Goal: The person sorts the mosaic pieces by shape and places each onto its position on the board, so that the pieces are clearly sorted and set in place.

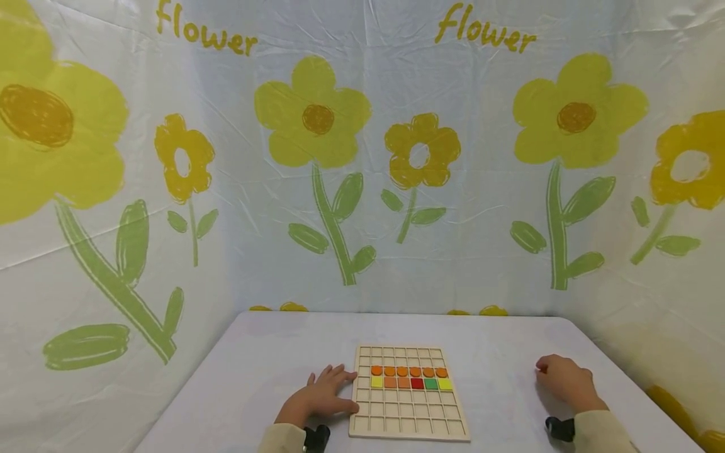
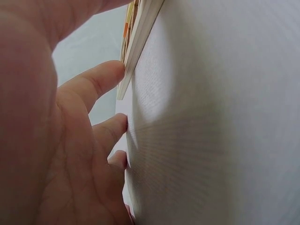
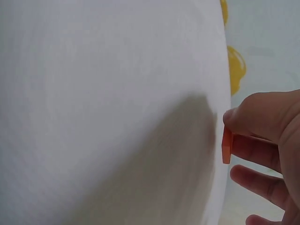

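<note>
A wooden grid board (image 1: 408, 435) lies flat on the table, left of my right hand. Across it runs a row of orange round discs (image 1: 402, 372). Just below them sits a row of square tiles (image 1: 417, 383) in yellow, orange, red and green. With fingers spread, my left hand (image 1: 320, 396) rests at the board's left edge; in the left wrist view a fingertip touches the board's side (image 2: 136, 51). Off to the right, above the table, my right hand (image 1: 569, 380) pinches a small orange tile (image 3: 227, 147) between thumb and finger, while its other fingers extend loosely.
The white table (image 1: 498, 352) has its far edge against a white curtain (image 1: 481, 270) printed with yellow flowers. Curtain also hangs on the left and right sides. A dark wrist device (image 1: 561, 429) is strapped near each hand.
</note>
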